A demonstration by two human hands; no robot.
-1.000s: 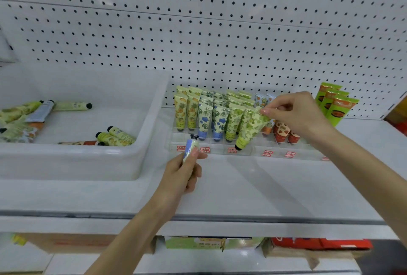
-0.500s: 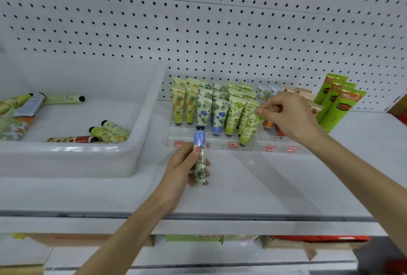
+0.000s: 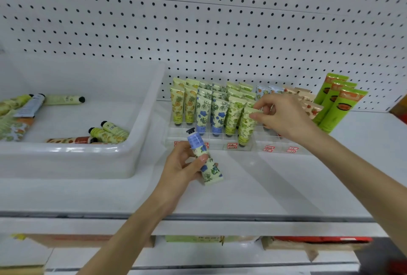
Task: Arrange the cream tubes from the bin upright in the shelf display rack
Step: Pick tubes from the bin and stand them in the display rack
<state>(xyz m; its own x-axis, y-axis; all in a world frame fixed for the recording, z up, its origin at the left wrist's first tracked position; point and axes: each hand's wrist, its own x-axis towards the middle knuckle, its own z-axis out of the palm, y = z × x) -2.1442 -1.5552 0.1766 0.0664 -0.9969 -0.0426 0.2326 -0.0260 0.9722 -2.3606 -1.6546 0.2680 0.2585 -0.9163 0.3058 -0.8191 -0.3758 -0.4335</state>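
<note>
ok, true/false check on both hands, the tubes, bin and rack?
1. Left hand grips a blue tube. True.
2. Its cap points toward the person. False: it points toward the rack.
3. Right hand pinches a green tube by its top end, in the rack. True.
4. The bin is empty. False: several tubes lie in it.

Right hand [image 3: 284, 118] covers display rack's [image 3: 259, 145] right rows; tubes behind it mostly hidden. Its fingertips hide part of green-patterned tube's [image 3: 245, 129] crimp. Left hand [image 3: 180, 169] hides blue-flower tube's [image 3: 212, 172] mid-body. Tube pile [image 3: 11, 124] in bin [image 3: 88, 160] cut by left edge. Price labels [image 3: 268, 148] unreadable. Lower-shelf boxes [image 3: 198, 239] blurred.
</note>
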